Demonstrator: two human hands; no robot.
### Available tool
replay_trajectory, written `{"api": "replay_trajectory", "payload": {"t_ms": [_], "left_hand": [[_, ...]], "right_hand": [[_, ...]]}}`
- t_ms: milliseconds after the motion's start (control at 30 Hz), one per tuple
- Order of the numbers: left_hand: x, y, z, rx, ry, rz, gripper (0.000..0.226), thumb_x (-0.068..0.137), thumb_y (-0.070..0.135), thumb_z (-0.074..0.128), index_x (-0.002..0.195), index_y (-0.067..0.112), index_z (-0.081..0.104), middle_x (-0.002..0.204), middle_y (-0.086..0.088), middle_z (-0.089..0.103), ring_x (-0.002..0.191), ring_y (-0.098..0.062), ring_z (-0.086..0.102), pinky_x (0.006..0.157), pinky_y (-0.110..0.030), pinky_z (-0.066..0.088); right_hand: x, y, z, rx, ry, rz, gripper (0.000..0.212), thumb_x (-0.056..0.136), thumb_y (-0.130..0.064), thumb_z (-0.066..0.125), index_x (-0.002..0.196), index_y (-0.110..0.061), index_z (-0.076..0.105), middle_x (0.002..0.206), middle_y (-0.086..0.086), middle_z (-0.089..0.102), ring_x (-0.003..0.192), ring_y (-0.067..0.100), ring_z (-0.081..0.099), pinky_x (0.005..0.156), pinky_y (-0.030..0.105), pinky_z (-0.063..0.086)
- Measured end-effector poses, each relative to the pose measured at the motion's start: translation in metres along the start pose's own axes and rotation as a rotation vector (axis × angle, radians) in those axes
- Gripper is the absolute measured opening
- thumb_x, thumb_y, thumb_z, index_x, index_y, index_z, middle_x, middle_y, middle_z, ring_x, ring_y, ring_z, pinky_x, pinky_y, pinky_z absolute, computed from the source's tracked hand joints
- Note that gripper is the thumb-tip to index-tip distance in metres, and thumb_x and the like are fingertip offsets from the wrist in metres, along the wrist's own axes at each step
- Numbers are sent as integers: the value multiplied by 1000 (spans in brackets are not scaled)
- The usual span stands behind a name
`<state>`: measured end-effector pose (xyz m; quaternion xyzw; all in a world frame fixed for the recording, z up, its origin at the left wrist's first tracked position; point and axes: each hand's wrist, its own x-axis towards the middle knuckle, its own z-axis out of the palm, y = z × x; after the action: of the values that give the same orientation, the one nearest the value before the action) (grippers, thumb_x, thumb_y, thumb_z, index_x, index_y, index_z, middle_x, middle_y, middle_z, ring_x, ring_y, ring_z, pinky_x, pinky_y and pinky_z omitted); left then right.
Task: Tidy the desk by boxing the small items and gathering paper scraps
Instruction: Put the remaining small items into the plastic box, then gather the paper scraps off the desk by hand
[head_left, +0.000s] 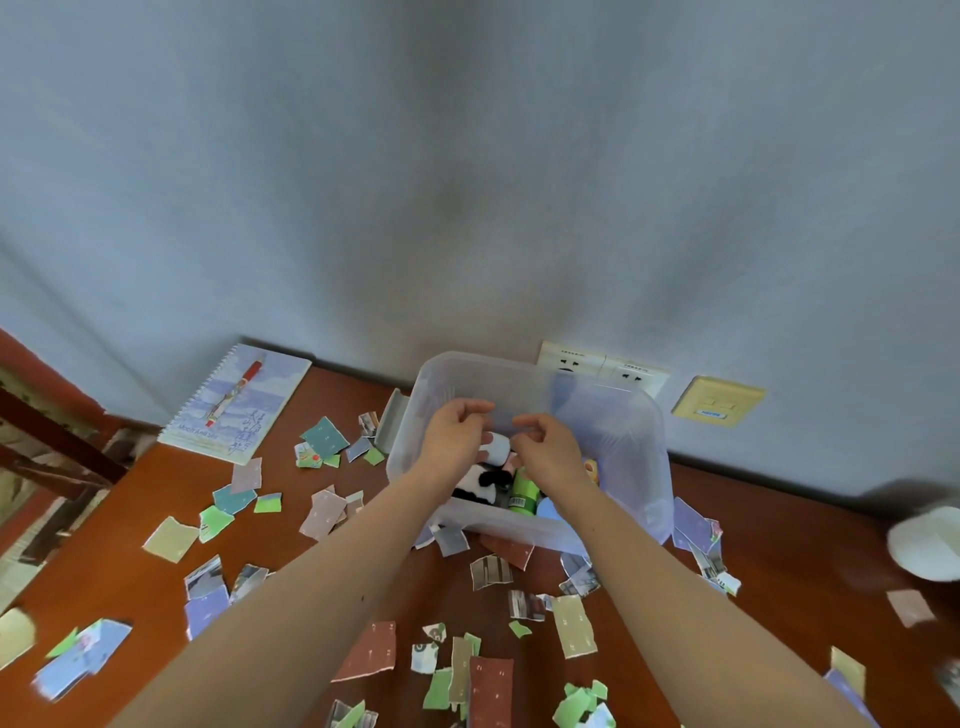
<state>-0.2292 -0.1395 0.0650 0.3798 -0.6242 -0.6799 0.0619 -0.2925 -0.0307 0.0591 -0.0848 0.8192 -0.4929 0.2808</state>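
Head camera looks down over the desk (789, 545), close, facing the wall (467, 156).

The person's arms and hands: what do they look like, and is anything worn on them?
Both forearms are bare as far as the frame shows, with no sleeves or cuffs. The left hand and the right hand wear no gloves. No watch, bracelet or ring is visible.

A translucent plastic box (613, 457) stands open at the 12 o'clock edge of the desk (130, 587). Inside lie a black-and-white plush toy (480, 486) and a green tube (522, 493). Just above them, the left hand (457, 431) and right hand (550, 447) pinch a small white item (496, 448). Torn paper scraps (374, 652) litter the desk from 3 through 6 to 9 o'clock of the box.
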Motion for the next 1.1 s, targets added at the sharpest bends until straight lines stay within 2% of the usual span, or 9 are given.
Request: {"api": "replay_trajectory", "payload": {"t_ms": [67,133,233,367,467,633,800,967,1100], "left_hand": [[-22,2,-6,-24,18,34,26,97,6,39,109,16,59,99,-7,63,85,-17,61,77,-35,55],[-43,1,-13,-49,39,60,26,98,6,40,111,14,60,98,-6,63,82,-15,62,79,-33,55],[-75,-4,-26,-107,73,93,25,97,5,40,104,15,62,96,-8,64,79,-17,62,77,-33,57],[-104,-21,-41,-118,102,93,25,97,4,41,97,18,62,94,-9,64,79,-20,62,71,-31,58],[-118,-40,-49,-97,91,58,26,96,1,40,100,15,62,93,-10,63,77,-19,61,65,-28,56],[-139,-69,-62,-90,71,-10,27,94,-1,39,94,15,61,90,-10,63,73,-20,60,66,-31,55],[-146,-88,-81,-75,60,-82,22,94,4,44,96,17,62,88,-5,66,74,-17,62,71,-31,54],[-158,-98,-95,-76,75,-118,22,95,2,44,100,14,62,90,-6,65,72,-17,60,66,-29,51],[-169,-100,-99,-89,122,-82,22,95,1,42,100,12,60,90,-7,64,70,-17,58,63,-28,50]], "right_hand": [[-20,-1,-2,3,15,-25,27,88,-4,52,108,-19,59,101,7,64,87,25,64,73,35,51],[-40,-1,-2,15,41,-55,26,88,-6,55,109,-18,61,102,7,64,86,22,62,70,31,47],[-70,-1,-1,17,110,-116,24,88,-7,55,107,-17,65,98,3,66,84,17,61,66,22,46],[-107,6,7,92,138,-113,18,92,-5,52,101,-14,64,92,10,66,68,15,58,45,11,42],[-130,21,16,145,111,-47,20,88,1,52,99,-10,65,86,11,63,60,16,54,42,13,41],[-159,43,36,138,87,44,20,89,-4,53,101,-13,66,79,3,66,61,14,56,52,24,45],[-177,47,60,150,58,81,18,89,-6,54,102,-13,65,85,6,66,64,14,59,57,26,46],[-194,50,70,120,37,83,18,89,-9,55,103,-15,65,90,5,67,67,11,61,59,24,48],[-199,48,71,90,-20,55,17,91,-11,57,106,-16,64,100,4,66,76,11,64,75,34,56]]}}
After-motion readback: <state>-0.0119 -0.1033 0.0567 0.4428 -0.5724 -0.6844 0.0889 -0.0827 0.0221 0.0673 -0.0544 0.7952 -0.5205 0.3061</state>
